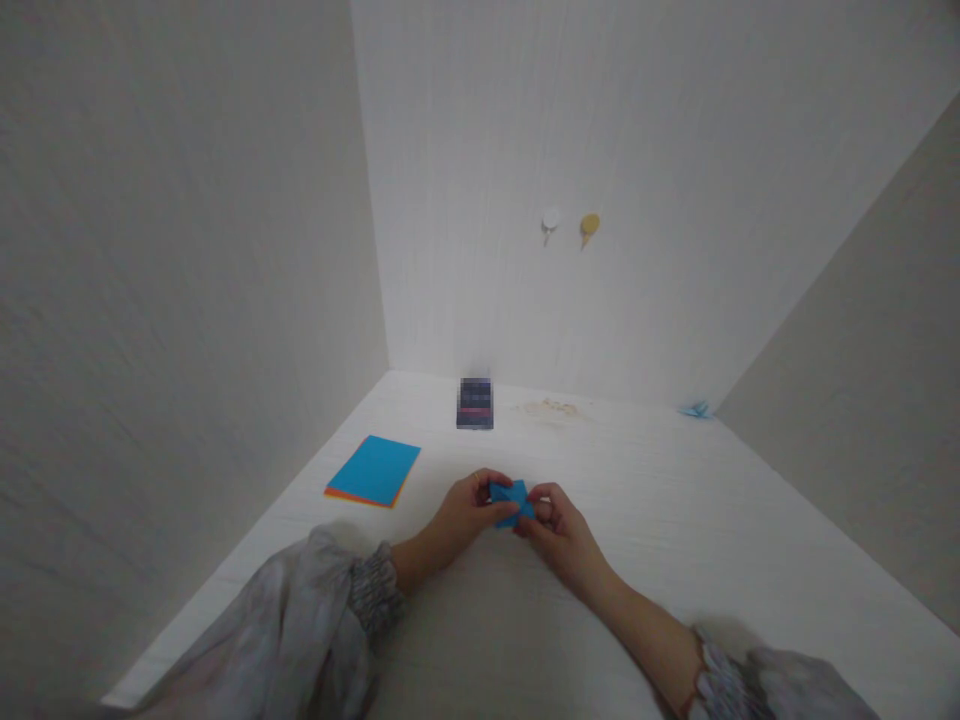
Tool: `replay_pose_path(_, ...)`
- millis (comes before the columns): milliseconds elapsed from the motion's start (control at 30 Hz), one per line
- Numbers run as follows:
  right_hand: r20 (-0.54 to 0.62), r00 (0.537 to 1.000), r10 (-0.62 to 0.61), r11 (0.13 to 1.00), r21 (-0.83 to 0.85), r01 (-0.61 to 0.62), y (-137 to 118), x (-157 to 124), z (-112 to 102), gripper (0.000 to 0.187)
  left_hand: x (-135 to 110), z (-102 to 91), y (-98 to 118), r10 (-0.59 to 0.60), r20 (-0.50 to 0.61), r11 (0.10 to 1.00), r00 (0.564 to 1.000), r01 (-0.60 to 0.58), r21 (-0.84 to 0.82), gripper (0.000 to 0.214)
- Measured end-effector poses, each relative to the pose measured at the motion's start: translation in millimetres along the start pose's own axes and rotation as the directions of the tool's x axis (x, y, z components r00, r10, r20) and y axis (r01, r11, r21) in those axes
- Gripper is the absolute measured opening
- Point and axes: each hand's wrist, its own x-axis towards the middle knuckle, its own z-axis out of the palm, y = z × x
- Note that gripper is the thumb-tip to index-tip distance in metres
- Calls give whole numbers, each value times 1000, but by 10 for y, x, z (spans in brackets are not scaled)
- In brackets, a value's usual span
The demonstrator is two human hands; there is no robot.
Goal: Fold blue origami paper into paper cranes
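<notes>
Folded paper [511, 491]: small and blue, it sits between your left hand [466, 510] and your right hand [564, 535], gripped by both; you cannot tell whether it touches the table [675, 520].
Left hand: you pinch the left part, thumb laid across the top, fingers curled at the far edge.
Right hand: you pinch the right edge between thumb and bent fingers.
Paper stack [379, 470]: left of your left hand, blue on top, orange and yellow edges peeking out below.
Dark block [475, 404]: beyond your left hand, near the wall [465, 200], too blurred to identify.
Brown stain [555, 408]: on the table, beyond your right hand.
Blue scrap [697, 410]: farther off to the right of your right hand, by the corner.
Hooks [590, 224]: one white, one yellow, on the wall ahead of your hands.
</notes>
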Motion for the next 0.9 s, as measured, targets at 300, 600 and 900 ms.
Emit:
replay_pose_path(300, 64, 917, -394, 608, -730, 312, -134, -88, -32, 19, 0, -16, -26, 5, 89, 988, 996, 8, -156, 51)
replay_pose_path(600, 97, 829, -550, 447, -805, 390, -124, -83, -88, 14, -11, -9, -31, 18, 116, 979, 993, 6, -205, 58)
replay_pose_path(900, 17, 870, -492, 587, -732, 346, -149, -73, -71, 7, -3, -7, -85, 51, 142, 987, 989, -29, -155, 41)
